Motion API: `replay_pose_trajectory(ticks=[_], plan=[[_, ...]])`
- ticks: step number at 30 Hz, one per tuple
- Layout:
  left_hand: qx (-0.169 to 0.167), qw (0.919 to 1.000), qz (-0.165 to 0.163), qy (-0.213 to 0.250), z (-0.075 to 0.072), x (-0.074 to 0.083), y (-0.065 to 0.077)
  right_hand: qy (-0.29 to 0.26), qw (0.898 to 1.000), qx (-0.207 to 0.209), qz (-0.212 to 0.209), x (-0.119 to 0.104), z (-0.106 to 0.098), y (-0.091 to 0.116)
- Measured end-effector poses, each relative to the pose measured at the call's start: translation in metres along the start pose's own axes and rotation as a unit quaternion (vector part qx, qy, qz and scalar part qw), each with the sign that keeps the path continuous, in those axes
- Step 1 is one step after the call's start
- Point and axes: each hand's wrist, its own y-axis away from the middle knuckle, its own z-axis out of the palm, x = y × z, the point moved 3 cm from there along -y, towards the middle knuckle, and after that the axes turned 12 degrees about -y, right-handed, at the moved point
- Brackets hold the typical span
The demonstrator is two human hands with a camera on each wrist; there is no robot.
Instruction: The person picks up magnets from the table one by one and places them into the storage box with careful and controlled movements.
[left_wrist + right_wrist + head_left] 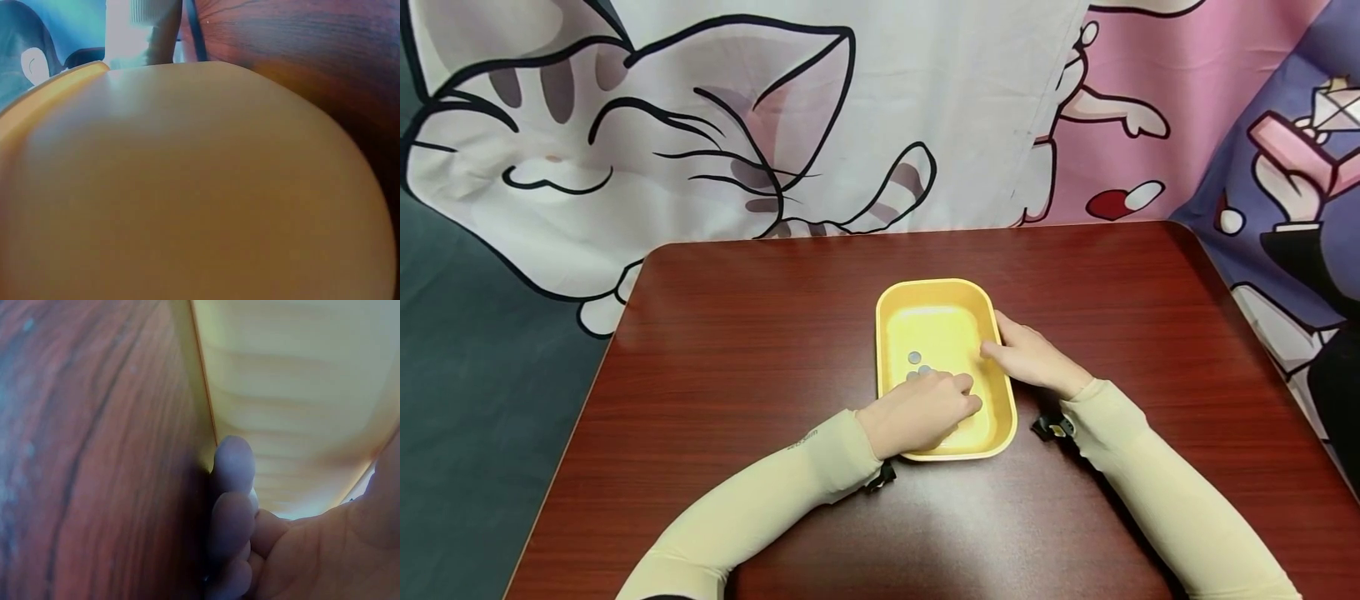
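Observation:
A yellow tray (936,321) with rounded corners sits on the table, its long sides running away from me. Several small round silver-grey discs (914,357), like coins, lie on its floor towards the left. My left hand (921,412) reaches over the tray's near left edge with its fingers bent down inside, right beside the discs; whether it pinches one I cannot tell. At the right side, my right hand (1033,354) grips the tray's wall, thumb over the rim. In the right wrist view its fingers (234,465) lie along the wall's outer face, close to the tabletop.
The dark red-brown wooden table (760,350) surrounds the tray. Behind its far edge hangs a cartoon-printed cloth (985,108). A black wrist camera (1051,427) hangs under the right sleeve, close above the tabletop. A dark object (1337,400) stands beyond the right edge.

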Motion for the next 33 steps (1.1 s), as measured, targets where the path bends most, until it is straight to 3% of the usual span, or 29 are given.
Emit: replay_pose_trajectory(ticks=[11, 16, 20, 27, 33], plan=[[0.011, 0.9999, -0.001, -0.003, 0.002, 0.000, -0.001, -0.005, 1.000, 0.000, -0.002, 0.000, -0.002, 0.000], [0.024, 0.9993, -0.013, 0.024, -0.004, -0.007, 0.004, -0.005, 1.000, -0.005, -0.006, -0.002, -0.003, -0.001], [0.058, 0.9965, -0.026, 0.055, -0.010, -0.018, 0.015, -0.017, 1.000, -0.017, 0.001, -0.003, -0.002, 0.000], [0.115, 0.9859, -0.087, 0.085, -0.016, -0.047, 0.041, -0.048, 0.998, -0.035, 0.010, -0.004, -0.003, -0.001], [0.144, 0.9755, -0.138, 0.094, -0.015, -0.072, 0.066, -0.020, 0.999, -0.037, 0.010, -0.003, -0.009, 0.004]])
